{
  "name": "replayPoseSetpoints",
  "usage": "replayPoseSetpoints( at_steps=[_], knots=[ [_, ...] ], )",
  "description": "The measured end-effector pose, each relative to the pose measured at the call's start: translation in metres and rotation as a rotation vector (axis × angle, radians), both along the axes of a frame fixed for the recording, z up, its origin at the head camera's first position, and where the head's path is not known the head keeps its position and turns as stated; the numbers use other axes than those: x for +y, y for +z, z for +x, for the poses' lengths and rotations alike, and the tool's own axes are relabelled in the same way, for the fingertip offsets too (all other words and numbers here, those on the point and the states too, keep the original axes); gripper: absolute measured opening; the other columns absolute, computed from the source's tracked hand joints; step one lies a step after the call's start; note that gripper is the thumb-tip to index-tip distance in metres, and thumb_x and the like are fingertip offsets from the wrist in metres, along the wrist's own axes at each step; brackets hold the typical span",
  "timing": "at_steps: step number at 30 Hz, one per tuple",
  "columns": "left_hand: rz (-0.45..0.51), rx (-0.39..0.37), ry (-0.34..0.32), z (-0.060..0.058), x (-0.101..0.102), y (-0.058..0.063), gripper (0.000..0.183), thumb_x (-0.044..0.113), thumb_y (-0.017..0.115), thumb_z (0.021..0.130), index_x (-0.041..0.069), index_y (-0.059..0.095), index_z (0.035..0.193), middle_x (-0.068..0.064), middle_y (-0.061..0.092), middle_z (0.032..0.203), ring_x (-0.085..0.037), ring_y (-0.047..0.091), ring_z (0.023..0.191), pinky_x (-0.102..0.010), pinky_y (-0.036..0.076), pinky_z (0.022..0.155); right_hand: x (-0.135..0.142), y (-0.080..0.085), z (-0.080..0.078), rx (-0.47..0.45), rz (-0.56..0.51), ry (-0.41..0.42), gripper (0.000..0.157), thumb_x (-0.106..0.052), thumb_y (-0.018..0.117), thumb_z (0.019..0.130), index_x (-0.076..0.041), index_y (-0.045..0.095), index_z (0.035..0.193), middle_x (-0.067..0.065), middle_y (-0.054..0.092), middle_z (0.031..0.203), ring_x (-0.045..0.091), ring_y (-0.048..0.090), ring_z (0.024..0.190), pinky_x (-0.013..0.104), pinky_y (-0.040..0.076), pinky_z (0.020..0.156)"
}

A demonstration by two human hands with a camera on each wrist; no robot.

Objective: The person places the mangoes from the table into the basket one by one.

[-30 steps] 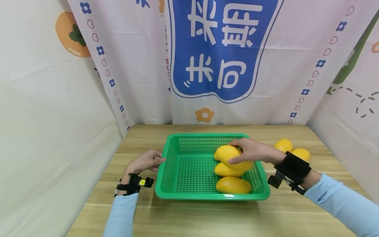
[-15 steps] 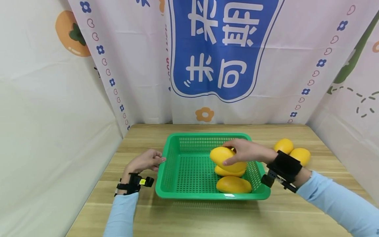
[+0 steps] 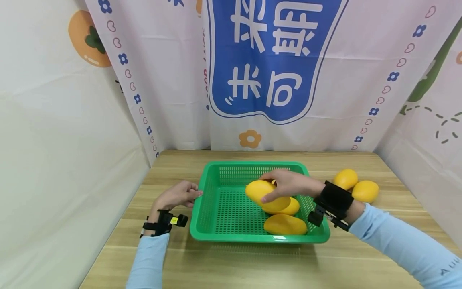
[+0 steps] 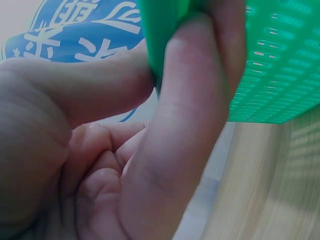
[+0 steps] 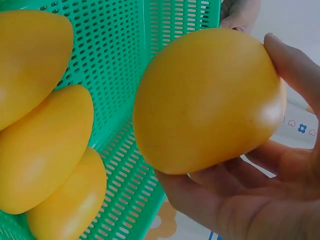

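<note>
A yellow mango (image 3: pixel 260 192) is held over the green plastic basket (image 3: pixel 232 237) by my right hand (image 3: pixel 286 184). In the right wrist view, the thumb and fingers grip this mango (image 5: pixel 210 100) from either side. Beyond it, three more mangoes lie in a row in the basket, among them a front mango (image 3: pixel 285 224) and a middle mango (image 5: pixel 47 147). At the basket's left side, my left hand (image 3: pixel 178 195) pinches the rim. The left wrist view has that rim (image 4: pixel 162 35) between the thumb and a finger (image 4: pixel 187 85).
Two loose mangoes, a rear mango (image 3: pixel 345 179) and a nearer mango (image 3: pixel 365 191), lie on the wooden table (image 3: pixel 231 267) right of the basket, beyond the right forearm. A printed cloth (image 3: pixel 173 100) hangs behind the table, with pale cloth along both sides.
My right hand has carried the mango leftward across the basket, towards its middle. The left hand keeps its place on the rim, and the basket stays put.
</note>
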State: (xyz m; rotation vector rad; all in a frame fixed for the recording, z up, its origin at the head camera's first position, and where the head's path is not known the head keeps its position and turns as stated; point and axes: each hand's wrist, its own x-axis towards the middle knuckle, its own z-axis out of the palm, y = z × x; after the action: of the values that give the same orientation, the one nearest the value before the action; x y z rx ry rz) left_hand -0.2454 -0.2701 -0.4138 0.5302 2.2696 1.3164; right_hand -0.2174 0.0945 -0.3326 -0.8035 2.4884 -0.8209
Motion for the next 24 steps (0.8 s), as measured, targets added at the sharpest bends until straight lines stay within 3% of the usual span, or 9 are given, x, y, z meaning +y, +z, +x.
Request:
replayPoseSetpoints(
  at_steps=[10,24],
  knots=[
    [0.009,-0.003,-0.006,0.0,0.0,0.0,0.023,0.015,0.05,0.101,-0.005,0.061,0.096,0.0,0.05,0.068,-0.01,0.047,0.054,-0.028,0.053,0.058,-0.007,-0.003,-0.002,0.0,-0.006,0.03,0.05,-0.036,0.077,0.079,-0.011,0.062,0.119,0.003,0.064,0.105,0.02,0.055,0.089,0.037,0.048,0.079],
    [-0.002,0.0,0.003,-0.001,0.0,-0.001,0.026,0.016,0.051,0.1,0.001,0.05,0.079,0.002,0.037,0.062,-0.01,0.04,0.051,-0.026,0.047,0.054,-0.025,-0.011,-0.005,-0.033,0.004,0.041,0.05,-0.036,0.076,0.08,-0.011,0.058,0.12,0.003,0.062,0.108,0.02,0.053,0.092,0.037,0.047,0.083]
  ],
)
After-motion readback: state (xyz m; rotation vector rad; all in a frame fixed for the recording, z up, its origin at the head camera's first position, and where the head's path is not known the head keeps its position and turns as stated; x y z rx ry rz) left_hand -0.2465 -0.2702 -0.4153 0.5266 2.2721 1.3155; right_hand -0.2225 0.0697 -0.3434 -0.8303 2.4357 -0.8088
